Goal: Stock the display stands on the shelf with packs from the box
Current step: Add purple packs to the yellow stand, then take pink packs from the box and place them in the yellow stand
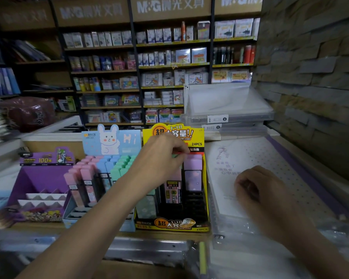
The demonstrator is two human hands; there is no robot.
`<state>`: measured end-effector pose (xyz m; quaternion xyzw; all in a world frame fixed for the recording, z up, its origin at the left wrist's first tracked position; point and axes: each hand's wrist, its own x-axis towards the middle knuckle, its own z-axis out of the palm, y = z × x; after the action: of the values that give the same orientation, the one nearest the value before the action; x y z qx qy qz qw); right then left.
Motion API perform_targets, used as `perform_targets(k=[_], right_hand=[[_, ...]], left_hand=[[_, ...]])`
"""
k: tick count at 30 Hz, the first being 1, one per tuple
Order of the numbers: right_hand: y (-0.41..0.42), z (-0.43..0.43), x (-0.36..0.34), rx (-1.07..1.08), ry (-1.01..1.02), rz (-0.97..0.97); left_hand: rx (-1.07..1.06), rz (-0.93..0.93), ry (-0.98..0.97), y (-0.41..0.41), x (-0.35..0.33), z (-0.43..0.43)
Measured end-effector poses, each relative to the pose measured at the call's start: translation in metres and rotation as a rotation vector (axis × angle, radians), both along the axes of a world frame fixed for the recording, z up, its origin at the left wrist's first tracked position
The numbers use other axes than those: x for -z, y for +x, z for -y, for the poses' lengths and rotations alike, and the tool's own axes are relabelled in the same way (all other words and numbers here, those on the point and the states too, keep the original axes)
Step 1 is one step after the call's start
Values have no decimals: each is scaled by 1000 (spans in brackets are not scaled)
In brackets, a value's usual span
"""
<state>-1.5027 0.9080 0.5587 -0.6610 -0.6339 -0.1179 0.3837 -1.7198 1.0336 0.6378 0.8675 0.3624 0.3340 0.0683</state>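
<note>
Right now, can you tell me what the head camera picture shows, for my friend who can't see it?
A left hand reaches into a yellow stand, fingers curled over its packs. The right hand rests curled on a dotted binder; a bunny stand of pastel packs stands beside it.

You are facing a shelf (pixel 165 234) that is carrying, side by side, a purple display stand (pixel 42 184), a blue rabbit stand (pixel 109 141), a yellow stand (pixel 205 178) and a clear-wrapped notebook (pixel 250 158).

A dotted notebook (pixel 270 158) is lying at three o'clock; clear plastic cases (pixel 228 105) are sitting at one o'clock, a maroon bag (pixel 28 113) at ten.
</note>
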Motion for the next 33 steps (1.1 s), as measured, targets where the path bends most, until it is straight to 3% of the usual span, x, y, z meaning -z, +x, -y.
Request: perform_targets(k=[7, 15, 23, 33], right_hand=[[-24, 19, -40, -7, 120, -17], [-116, 35, -31, -281, 100, -200], [-212, 14, 95, -438, -258, -347], [-259, -6, 231, -291, -708, -425]], left_hand=[[11, 308, -33, -78, 6, 44], [-55, 444, -280, -181, 79, 74], [-236, 234, -551, -254, 210, 74], [-302, 27, -802, -290, 321, 43]])
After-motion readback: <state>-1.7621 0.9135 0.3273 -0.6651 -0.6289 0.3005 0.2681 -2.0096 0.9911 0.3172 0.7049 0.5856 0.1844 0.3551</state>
